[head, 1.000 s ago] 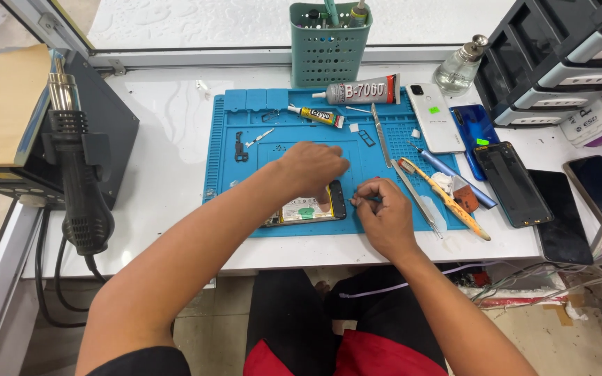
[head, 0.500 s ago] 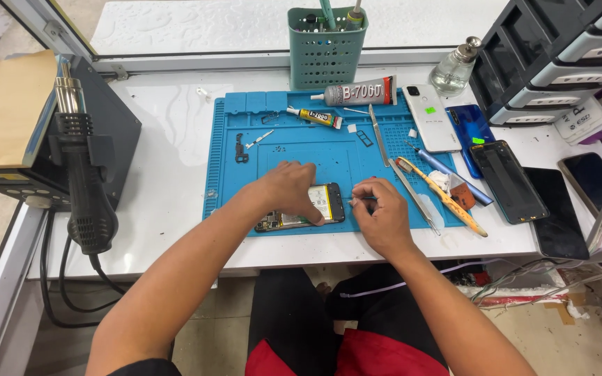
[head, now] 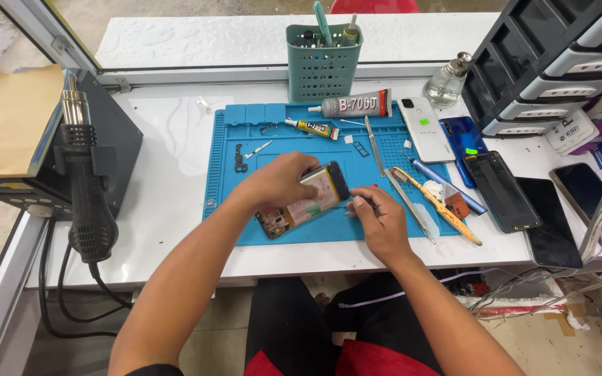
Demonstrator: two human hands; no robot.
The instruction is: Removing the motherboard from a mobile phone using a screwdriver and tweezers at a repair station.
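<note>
Half a second ago the opened phone lay flat on the blue repair mat under the left hand; now that hand has lifted it and tilted it, its far end raised toward 1 o'clock, fingers closed around its upper edge. The right hand has shifted slightly left and sits at 3 o'clock of the phone, fingers curled near its lower edge; whether it pinches a small tool cannot be told.

The mat lies on a white bench. At 12 o'clock stands a green perforated tool holder, with a grey adhesive tube just before it. At 3 o'clock lie tweezers, a white phone, a blue phone and dark phones. At 9 o'clock a hot-air gun hangs on its black station, beside a brown envelope. Grey parts drawers stand at 2 o'clock.
</note>
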